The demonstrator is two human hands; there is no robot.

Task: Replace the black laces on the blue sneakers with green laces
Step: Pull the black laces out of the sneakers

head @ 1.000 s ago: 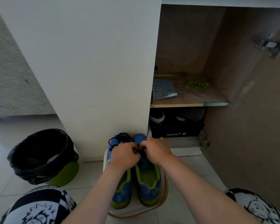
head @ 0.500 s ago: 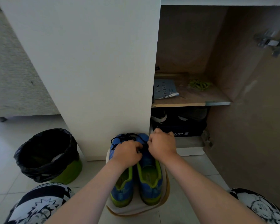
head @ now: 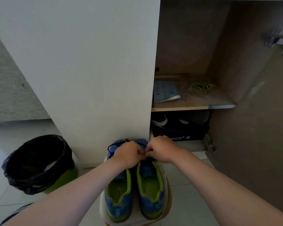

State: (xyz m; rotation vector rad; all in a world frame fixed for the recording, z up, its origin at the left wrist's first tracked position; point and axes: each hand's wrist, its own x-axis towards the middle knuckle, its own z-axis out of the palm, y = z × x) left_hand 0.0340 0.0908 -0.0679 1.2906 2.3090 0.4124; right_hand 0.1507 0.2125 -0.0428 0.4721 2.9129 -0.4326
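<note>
Your 2 hands meet over the front part of the right blue sneaker (head: 151, 190). Your left hand (head: 129, 154) and your right hand (head: 160, 150) both have the fingers curled in, backs up, and the fingertips come together at 1 spot. There they seem to pinch the black lace (head: 110, 146), but the fingers hide most of the contact. A loose loop of this lace lies over the toe of the left blue sneaker (head: 119, 193) and runs under your left hand.

The 2 sneakers stand side by side, heels toward you, on a white stand with a tan rim (head: 169, 201), just in front of the white cabinet door (head: 88, 62).

The green laces (head: 201, 86) lie in a small heap on the wooden shelf (head: 194, 105) inside the open cabinet, well apart from the sneakers and to the right of a blue booklet (head: 166, 92). Below the shelf sits a black shoebox (head: 181, 132). On the tiled floor at your left stands a green bin with a black bag (head: 38, 162).
</note>
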